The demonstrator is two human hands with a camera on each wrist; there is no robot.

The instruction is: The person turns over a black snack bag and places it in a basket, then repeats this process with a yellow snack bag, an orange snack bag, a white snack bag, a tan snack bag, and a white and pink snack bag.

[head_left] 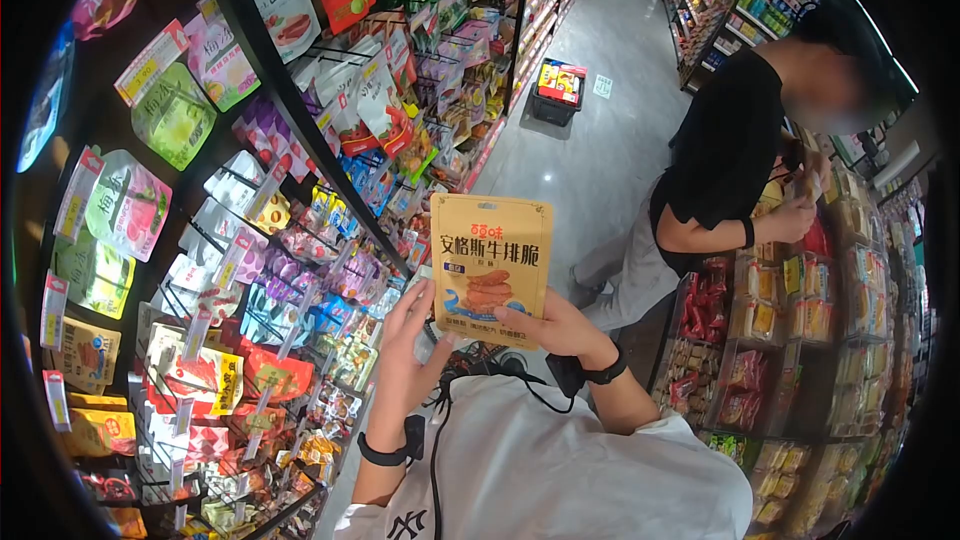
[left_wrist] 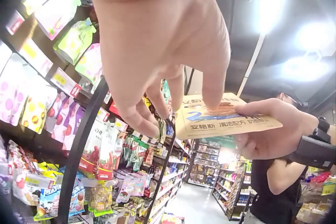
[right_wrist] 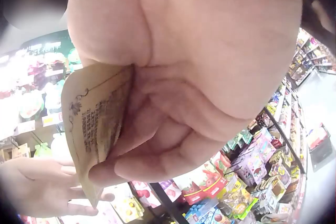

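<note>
My right hand [head_left: 562, 324] grips a tan snack pouch [head_left: 490, 240] by its lower right side, thumb across the printed front and fingers curled behind. The pouch stands upright before my chest, with Chinese lettering and a picture of stacked brown patties. At its lower left is my left hand [head_left: 404, 352], fingers extended and loosely spread. In the left wrist view the left thumb [left_wrist: 214, 90] overlaps the pouch's printed face. The right wrist view shows the pouch's back [right_wrist: 97, 113] with small print, the right fingers [right_wrist: 152, 163] bent against it.
Hanging snack bags [head_left: 200, 370] fill the rack at my left. A person in a black top [head_left: 725, 150] stands at the right by stacked snack bins [head_left: 760, 340]. Farther down the aisle, a black basket [head_left: 553, 108] with colourful packs sits on the grey floor [head_left: 590, 155].
</note>
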